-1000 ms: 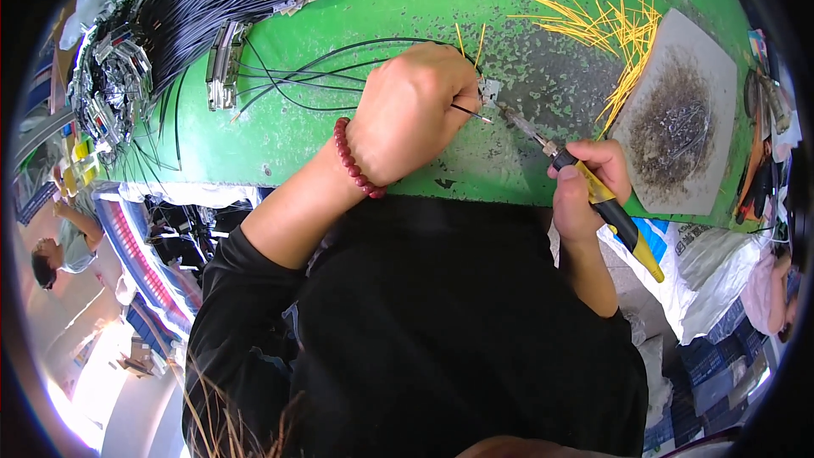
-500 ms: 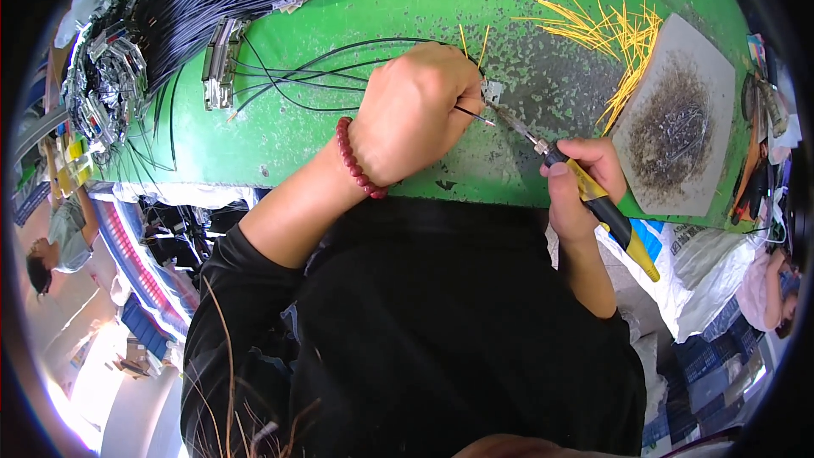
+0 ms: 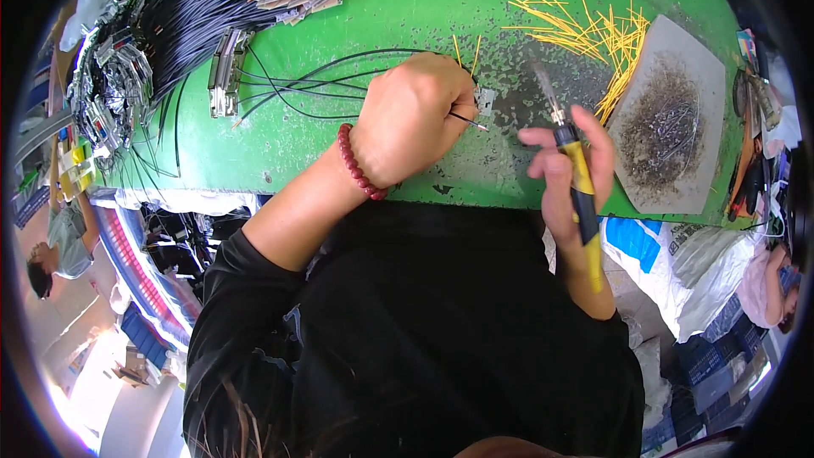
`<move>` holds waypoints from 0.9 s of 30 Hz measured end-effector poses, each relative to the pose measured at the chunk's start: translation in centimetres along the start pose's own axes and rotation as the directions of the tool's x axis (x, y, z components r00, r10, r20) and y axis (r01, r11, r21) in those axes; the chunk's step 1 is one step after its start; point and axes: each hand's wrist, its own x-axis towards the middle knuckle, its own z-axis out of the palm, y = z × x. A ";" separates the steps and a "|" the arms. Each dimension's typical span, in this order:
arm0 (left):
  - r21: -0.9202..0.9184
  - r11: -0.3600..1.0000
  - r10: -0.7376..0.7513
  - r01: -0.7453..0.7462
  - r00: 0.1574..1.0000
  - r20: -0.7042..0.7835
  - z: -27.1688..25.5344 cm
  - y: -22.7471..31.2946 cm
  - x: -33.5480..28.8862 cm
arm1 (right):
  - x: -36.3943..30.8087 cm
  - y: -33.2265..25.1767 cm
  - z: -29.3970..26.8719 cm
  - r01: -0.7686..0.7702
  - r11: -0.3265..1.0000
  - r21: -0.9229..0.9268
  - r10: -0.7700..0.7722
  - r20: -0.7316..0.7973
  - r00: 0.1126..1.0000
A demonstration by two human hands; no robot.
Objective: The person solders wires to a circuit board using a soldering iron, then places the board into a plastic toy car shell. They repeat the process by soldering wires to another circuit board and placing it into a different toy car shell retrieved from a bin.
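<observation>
My left hand is closed around thin black wires, which trail off to the left. One short wire end with a light tip pokes out below its fingers, and two thin yellow strands stand up behind the knuckles. Beside the fingertips lies a small pale piece. My right hand holds a yellow and black soldering iron, its tip pointing away from me and apart from the wires. Some of this hand's fingers are stretched out along the handle. A stack of metal parts lies at the wires' far left end.
Loose yellow strands lie at the back right, against a grey board with a dark scorched patch. Many black cables fill the back left of the green table. Tools sit along the right edge. Other people are farther off.
The soldering iron has swung away from the wire end, to the right and more upright, and my right fingers have loosened. My left hand has stayed almost in place.
</observation>
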 end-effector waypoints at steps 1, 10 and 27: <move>0.004 1.000 0.004 -0.004 1.000 -0.001 0.0 0.0 -0.1 | 0.1 0.0 0.8 -0.013 1.000 0.028 0.013 0.000 1.000; 0.026 1.000 0.002 -0.002 1.000 -0.014 -0.3 0.3 0.0 | 3.8 -1.9 4.2 0.069 0.980 -0.187 -0.039 0.161 0.986; 0.018 1.000 -0.001 0.000 0.999 0.047 -1.3 1.1 0.1 | 3.5 0.8 2.7 0.167 0.956 -0.241 -0.163 0.035 0.986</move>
